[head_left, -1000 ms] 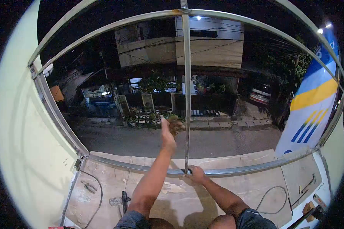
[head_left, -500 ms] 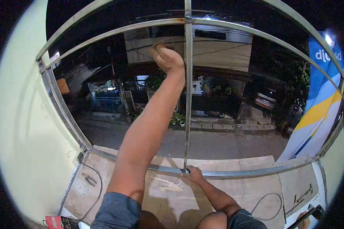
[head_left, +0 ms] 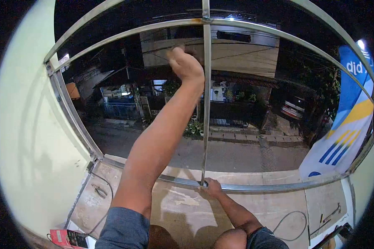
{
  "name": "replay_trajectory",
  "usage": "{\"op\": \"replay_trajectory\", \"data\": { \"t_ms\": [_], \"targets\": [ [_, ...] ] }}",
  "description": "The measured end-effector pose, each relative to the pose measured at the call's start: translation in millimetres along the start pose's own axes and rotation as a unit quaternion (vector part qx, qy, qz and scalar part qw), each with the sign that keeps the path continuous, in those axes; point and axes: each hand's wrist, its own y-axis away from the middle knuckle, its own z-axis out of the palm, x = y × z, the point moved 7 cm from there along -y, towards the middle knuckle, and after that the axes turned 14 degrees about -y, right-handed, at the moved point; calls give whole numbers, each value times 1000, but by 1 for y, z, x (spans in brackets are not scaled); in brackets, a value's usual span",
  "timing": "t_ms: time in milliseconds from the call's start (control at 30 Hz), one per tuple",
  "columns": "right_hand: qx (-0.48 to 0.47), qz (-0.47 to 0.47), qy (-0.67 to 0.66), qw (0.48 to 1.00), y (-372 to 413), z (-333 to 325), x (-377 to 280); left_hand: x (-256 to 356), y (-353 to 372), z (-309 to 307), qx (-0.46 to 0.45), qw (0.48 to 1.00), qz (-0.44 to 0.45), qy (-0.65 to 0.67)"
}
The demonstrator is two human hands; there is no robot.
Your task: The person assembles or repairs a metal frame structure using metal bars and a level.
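Over at the left, the bare left arm (head_left: 153, 145) is held long and steep, with the left hand (head_left: 188, 66) bent at the wrist just beside the upright — fingers blurred, so whether they are spread or curled cannot be told, nor whether anything is touched. Now centre: the straight, silver-grey metal upright (head_left: 207, 116), its foot at the long, silvery metal bottom rail (head_left: 270, 188). Stiff, smooth and fairly light, it is judged — best gripped low and steadied higher up. And right at that foot, the tube is apparently pinched by the right hand (head_left: 212, 187), the bare right forearm (head_left: 241, 211) angled in low.
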Motion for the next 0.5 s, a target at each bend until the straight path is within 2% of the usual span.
{"op": "replay_trajectory", "data": {
  "t_ms": [33, 100, 167, 233, 300, 333, 400, 500],
  "targets": [
    [-1, 0, -1, 1000, -3, 4, 6, -6, -8, 1, -3, 1000, 22, 16],
    [2, -60, 3, 998, -12, 10, 16, -11, -17, -3, -7, 999, 42, 32],
    [0, -66, 4, 998, -15, 13, 22, -19, -18, -1, -64, 990, -56, 112],
    [-4, -72, 4, 997, -14, 15, 19, -14, -20, -5, -67, 989, -64, 112],
    [8, -17, -4, 1000, -2, 4, 3, -14, -13, -3, -69, 988, -73, 113],
    [6, -18, -3, 1000, -4, 7, 9, -12, -3, 3, -64, 993, -48, 92],
    [59, -90, 22, 994, -14, 16, 26, -8, 2, 2, -57, 996, -23, 69],
    [44, -81, 1, 996, -15, 16, 30, -15, 2, 3, -71, 993, -55, 81]
  ]
}}
